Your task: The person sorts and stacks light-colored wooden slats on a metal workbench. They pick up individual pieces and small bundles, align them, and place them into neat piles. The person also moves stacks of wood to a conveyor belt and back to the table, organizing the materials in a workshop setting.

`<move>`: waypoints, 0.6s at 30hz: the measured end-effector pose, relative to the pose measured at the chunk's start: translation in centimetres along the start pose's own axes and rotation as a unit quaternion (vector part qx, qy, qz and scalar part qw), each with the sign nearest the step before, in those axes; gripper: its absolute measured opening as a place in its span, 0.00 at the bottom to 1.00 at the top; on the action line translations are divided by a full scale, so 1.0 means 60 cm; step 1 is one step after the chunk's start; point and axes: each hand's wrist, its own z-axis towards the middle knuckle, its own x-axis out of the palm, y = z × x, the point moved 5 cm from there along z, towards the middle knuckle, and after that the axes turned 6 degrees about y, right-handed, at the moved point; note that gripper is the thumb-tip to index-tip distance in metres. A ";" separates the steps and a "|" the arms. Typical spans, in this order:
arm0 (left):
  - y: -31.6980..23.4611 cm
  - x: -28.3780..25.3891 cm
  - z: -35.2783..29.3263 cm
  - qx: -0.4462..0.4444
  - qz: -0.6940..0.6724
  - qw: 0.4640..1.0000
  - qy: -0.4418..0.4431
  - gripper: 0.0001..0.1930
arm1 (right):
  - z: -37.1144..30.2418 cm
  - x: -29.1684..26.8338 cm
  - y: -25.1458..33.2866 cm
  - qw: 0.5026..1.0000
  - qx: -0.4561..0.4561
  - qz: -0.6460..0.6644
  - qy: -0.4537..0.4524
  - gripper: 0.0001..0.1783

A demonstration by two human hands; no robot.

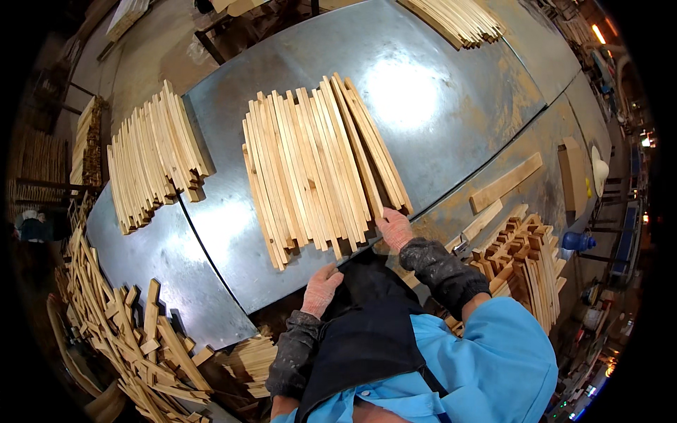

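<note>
A row of pale wooden strips [303, 169] lies side by side on the metal tabletop before me, their near ends uneven. My right hand [395, 229], in a pinkish knit glove, has its fingers closed at the near end of a strip [356, 144] on the row's right side. That strip slants slightly away from its neighbours, leaving a narrow dark gap. Gloved the same way, my left hand [322, 290] is at the table's near edge, just below a strip end that juts out. Its fingers are loosely extended, and no strip shows in them.
Another row of strips [155, 155] lies to the left, and more [458, 21] sit at the far right. Loose offcuts [151, 345] pile up at lower left. On the right are a stack of strips [529, 264], a flat board [506, 182] and a blue jug [578, 242].
</note>
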 end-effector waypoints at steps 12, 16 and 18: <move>-0.101 0.061 0.058 0.155 -0.186 0.969 -0.044 0.37 | -0.189 0.024 0.071 0.988 -0.152 0.002 -0.011 0.24; -0.156 0.024 0.050 0.148 -0.208 0.959 -0.123 0.29 | -0.205 0.074 0.108 0.965 -0.213 -0.071 0.138 0.30; -0.127 -0.005 0.033 0.169 -0.270 0.930 -0.182 0.25 | -0.199 0.088 0.138 0.946 -0.248 -0.060 0.199 0.33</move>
